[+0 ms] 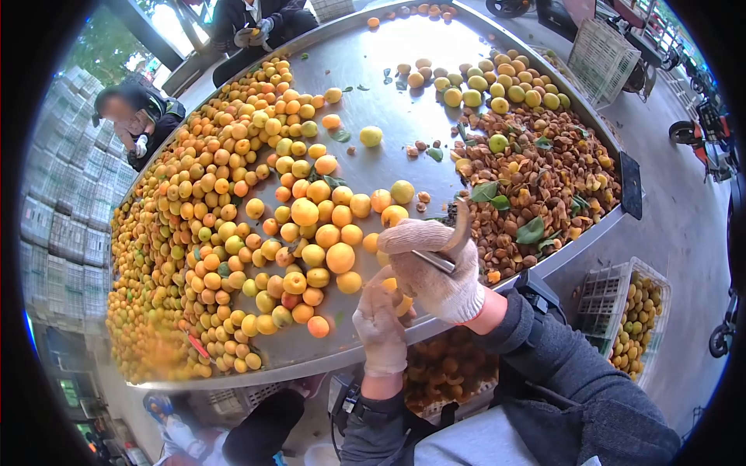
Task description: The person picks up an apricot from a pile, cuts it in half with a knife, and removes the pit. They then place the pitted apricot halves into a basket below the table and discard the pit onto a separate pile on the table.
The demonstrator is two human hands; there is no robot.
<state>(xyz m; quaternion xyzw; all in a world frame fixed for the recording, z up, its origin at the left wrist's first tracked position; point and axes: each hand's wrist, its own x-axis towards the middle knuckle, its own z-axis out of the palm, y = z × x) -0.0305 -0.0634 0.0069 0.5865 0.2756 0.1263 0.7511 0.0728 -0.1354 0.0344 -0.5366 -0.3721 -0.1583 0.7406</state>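
"Orange apricot [403, 304]: where?"

"At left hand [380, 328], over steel table [357, 70], near edge. Fingers pinching it."

"Right hand [444, 281]?"

"Fingers curled round metal-shafted tool [435, 262]. Both hands gloved."

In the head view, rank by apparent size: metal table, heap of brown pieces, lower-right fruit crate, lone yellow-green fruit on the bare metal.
Metal table
Brown heap
Fruit crate
Lone fruit

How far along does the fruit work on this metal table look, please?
Partway, it seems. Apparently done: the brown heap of pits and scraps on the right. In work: the left hand holds orange fruit, the right hand a metal tool. Remaining: a broad spread of whole fruit.
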